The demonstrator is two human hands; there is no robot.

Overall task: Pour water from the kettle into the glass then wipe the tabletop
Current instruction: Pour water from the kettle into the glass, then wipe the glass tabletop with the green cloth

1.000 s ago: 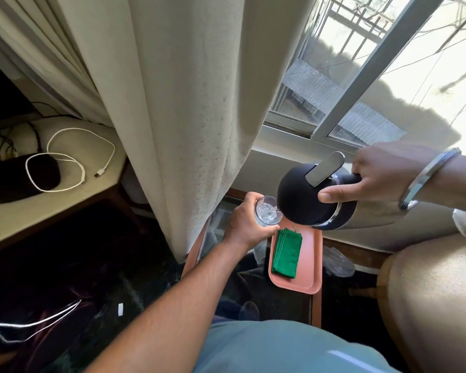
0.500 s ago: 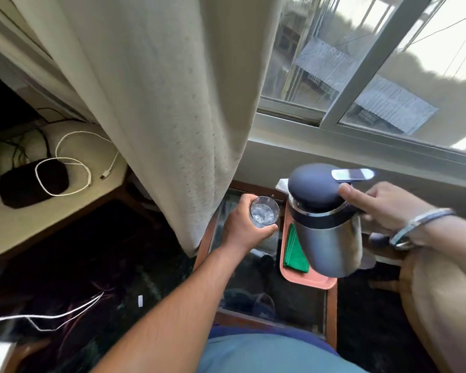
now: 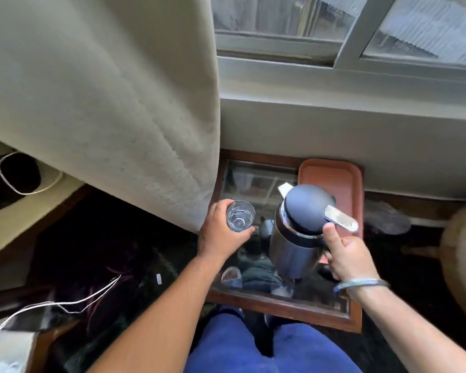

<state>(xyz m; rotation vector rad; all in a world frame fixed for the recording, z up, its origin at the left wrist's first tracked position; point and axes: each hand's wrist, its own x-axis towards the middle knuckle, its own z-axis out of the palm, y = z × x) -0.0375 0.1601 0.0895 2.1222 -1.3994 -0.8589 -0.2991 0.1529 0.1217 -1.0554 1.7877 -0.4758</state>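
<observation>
My left hand [image 3: 221, 232] grips a clear glass [image 3: 240, 215] with water in it, held upright above the left part of a small glass-topped table [image 3: 256, 181]. My right hand [image 3: 347, 254] holds the handle of a steel kettle [image 3: 293, 249] with a dark lid and a silver lever. The kettle stands upright over the table's middle, just right of the glass and apart from it. The kettle hides the green cloth.
An orange tray [image 3: 331, 173] lies at the table's back right, against the wall under the window. A cream curtain [image 3: 105, 103] hangs over the left. A wooden frame [image 3: 280, 309] borders the table. White cables [image 3: 65, 302] trail at lower left.
The kettle swung from tilted at the glass back to upright and came down toward the table. The glass lowered too. My view tipped downward.
</observation>
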